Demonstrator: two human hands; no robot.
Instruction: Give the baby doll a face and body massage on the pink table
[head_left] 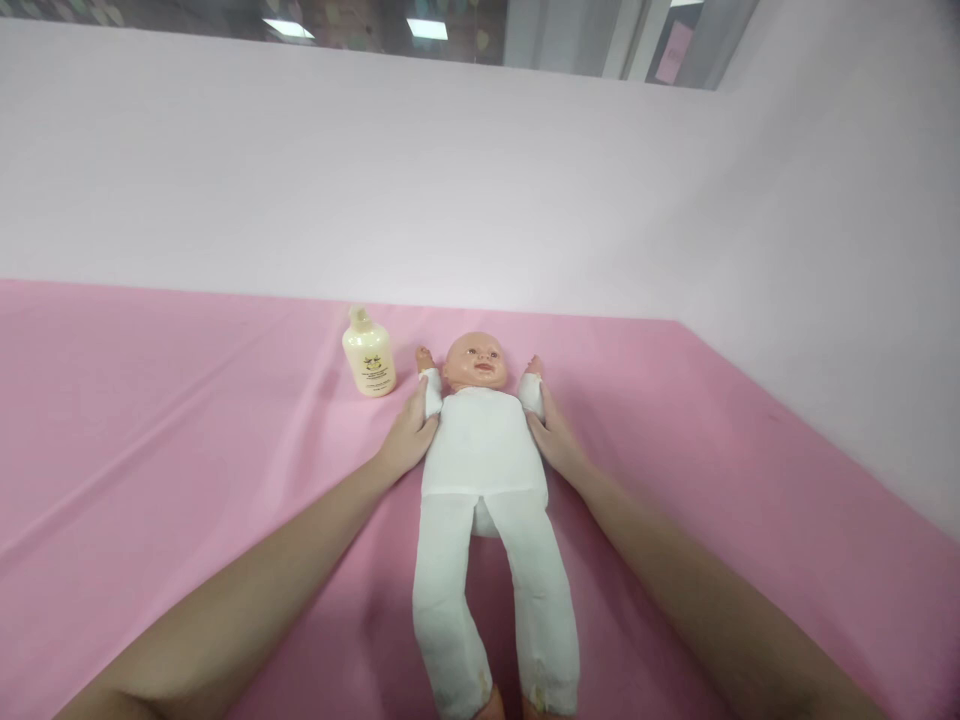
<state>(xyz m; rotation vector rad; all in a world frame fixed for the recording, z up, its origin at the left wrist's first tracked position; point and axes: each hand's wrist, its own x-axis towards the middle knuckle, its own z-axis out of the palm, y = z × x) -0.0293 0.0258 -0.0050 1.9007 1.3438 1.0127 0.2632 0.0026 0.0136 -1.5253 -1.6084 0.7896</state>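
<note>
A baby doll (pixel 484 440) with a white cloth body lies on its back, its head toward the wall and its legs toward me. My left hand (pixel 409 430) is closed around the doll's arm on the left side, with the thumb by the torso. On the other side, my right hand (pixel 555 432) grips the doll's right-hand arm in the same way, and its fingers are partly hidden. Both of the doll's arms point up beside its head. Left of the doll stands a cream lotion bottle (pixel 369 358) with a pump top, apart from my hands.
A pink sheet (pixel 225 480) with some creases covers the surface under the doll. Behind it rises a white wall (pixel 337 180), with another white wall (pixel 847 260) at the right. A window (pixel 465 35) above shows reflected lights.
</note>
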